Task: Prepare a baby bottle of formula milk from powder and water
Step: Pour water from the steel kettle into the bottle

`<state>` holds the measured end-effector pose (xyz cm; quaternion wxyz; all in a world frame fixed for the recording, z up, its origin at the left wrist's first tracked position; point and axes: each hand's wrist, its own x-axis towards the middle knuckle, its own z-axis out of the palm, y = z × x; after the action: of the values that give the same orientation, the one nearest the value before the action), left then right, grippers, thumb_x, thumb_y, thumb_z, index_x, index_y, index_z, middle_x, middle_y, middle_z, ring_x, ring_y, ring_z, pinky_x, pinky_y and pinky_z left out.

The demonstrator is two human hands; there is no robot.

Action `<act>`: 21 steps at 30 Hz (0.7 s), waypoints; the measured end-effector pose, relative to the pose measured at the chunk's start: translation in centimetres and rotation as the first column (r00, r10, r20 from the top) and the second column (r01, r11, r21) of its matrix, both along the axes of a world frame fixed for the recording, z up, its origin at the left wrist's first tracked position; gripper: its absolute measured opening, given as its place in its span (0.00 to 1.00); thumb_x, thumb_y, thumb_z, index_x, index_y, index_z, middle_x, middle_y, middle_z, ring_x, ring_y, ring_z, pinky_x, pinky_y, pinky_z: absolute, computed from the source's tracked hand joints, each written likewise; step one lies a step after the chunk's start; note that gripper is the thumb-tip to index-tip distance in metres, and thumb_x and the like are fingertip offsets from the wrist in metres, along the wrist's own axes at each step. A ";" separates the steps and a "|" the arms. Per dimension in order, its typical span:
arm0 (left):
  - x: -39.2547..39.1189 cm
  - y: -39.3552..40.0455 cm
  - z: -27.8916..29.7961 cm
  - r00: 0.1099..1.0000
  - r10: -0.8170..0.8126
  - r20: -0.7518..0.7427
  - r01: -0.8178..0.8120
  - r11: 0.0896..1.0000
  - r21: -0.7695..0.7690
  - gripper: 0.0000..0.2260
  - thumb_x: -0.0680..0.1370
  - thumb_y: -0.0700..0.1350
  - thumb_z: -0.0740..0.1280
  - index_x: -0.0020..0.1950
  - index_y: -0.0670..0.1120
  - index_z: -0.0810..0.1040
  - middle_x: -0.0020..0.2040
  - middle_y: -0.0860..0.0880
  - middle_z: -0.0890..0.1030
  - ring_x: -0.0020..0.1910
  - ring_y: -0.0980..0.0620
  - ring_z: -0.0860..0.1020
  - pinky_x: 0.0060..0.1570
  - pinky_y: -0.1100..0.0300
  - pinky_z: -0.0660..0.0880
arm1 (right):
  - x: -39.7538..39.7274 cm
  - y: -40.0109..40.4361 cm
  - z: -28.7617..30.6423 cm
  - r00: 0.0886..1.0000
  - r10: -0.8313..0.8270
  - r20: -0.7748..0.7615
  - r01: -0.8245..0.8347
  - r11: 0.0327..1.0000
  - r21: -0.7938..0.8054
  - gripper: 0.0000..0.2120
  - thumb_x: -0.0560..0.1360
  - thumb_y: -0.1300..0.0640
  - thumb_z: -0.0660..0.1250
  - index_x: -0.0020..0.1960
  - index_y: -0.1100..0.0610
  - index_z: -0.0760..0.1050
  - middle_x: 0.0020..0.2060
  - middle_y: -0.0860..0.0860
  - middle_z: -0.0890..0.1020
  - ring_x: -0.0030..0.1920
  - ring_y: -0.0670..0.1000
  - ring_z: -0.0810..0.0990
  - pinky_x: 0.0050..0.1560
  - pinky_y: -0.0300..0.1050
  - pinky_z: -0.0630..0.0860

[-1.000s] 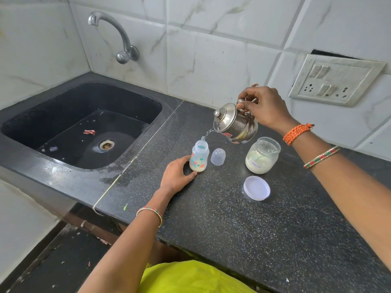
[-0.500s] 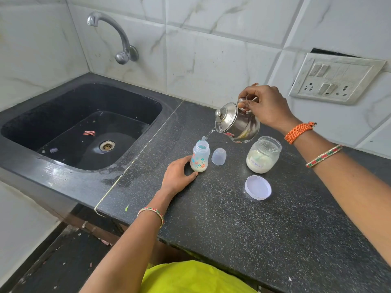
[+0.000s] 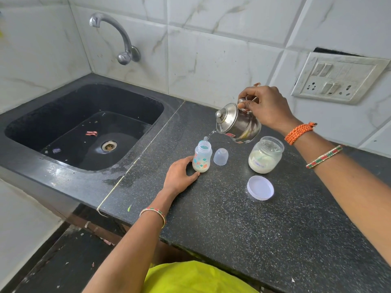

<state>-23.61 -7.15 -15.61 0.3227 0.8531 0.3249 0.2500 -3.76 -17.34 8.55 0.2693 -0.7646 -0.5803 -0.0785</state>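
A small clear baby bottle (image 3: 202, 157) with coloured prints stands open on the black counter, whitish at the bottom. My left hand (image 3: 179, 176) cups its base from the near side. My right hand (image 3: 265, 106) holds a small steel kettle (image 3: 238, 123) by its handle, tilted left above the bottle, and a thin stream of water runs from the spout into the bottle's mouth. An open glass jar of formula powder (image 3: 265, 155) stands to the right, with its white lid (image 3: 260, 188) lying flat in front of it. The bottle's clear cap (image 3: 220, 156) sits just right of the bottle.
A black sink (image 3: 84, 127) with standing water and bits of debris lies to the left, under a steel tap (image 3: 118, 37). A switch and socket plate (image 3: 338, 79) is on the tiled wall at the right. The speckled counter (image 3: 254, 240) ends at a near edge.
The pouring goes on with both hands in nearly the same place. The kettle has shifted very slightly, still tilted over the bottle.
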 end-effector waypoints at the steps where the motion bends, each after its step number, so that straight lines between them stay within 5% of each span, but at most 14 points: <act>1: 0.0 0.0 0.0 1.000 -0.001 -0.001 0.001 1.000 0.000 0.25 0.71 0.50 0.72 0.67 0.51 0.72 0.63 0.52 0.78 0.61 0.54 0.75 0.60 0.59 0.69 | 0.0 0.0 0.0 1.000 0.001 0.004 -0.001 1.000 -0.001 0.05 0.75 0.52 0.67 0.48 0.50 0.81 0.41 0.46 0.80 0.49 0.55 0.77 0.47 0.52 0.76; 11: 0.0 0.0 0.0 1.000 -0.007 -0.002 0.007 1.000 0.007 0.25 0.71 0.50 0.72 0.67 0.50 0.72 0.64 0.52 0.78 0.62 0.53 0.75 0.61 0.57 0.69 | -0.5 -0.4 -0.1 0.998 0.011 0.055 -0.011 1.000 0.003 0.06 0.76 0.53 0.66 0.49 0.50 0.81 0.44 0.50 0.84 0.45 0.51 0.79 0.42 0.44 0.69; 21: 0.0 -0.1 0.1 1.000 -0.001 0.010 0.001 1.000 0.012 0.24 0.71 0.49 0.72 0.66 0.51 0.73 0.62 0.52 0.79 0.60 0.53 0.76 0.57 0.62 0.68 | -0.7 -0.1 0.1 0.996 0.021 0.086 -0.022 1.000 0.005 0.06 0.76 0.55 0.66 0.49 0.51 0.81 0.38 0.42 0.76 0.41 0.46 0.74 0.40 0.42 0.65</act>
<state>-23.62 -7.22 -15.53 0.3195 0.8539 0.3212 0.2561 -4.44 -17.49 8.64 0.2473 -0.7534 -0.5992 -0.1104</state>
